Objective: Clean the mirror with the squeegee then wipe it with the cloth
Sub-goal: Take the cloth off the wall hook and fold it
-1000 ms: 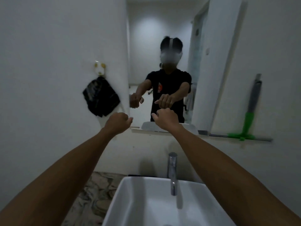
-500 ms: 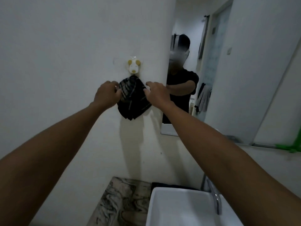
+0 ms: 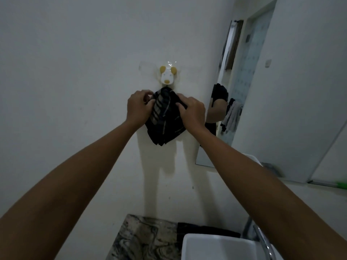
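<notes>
Below the dog-shaped wall hook [image 3: 167, 76] hangs the dark striped cloth [image 3: 163, 117], bunched and limp; it looks light and soft, best gathered near its top by the hook. Left hand [image 3: 138, 108] pinches its left edge, right hand [image 3: 192, 111] closes on its right edge, cloth between them. Beyond the right hand stands the mirror [image 3: 262, 109]; the green squeegee [image 3: 342, 184] lies well apart on the ledge.

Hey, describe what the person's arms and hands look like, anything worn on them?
Both forearms are bare right down to the frame edge: no sleeves in direct view. The left hand and right hand wear no gloves, and no rings, watch or bracelets are visible. The mirror reflection shows a short black sleeve.
</notes>
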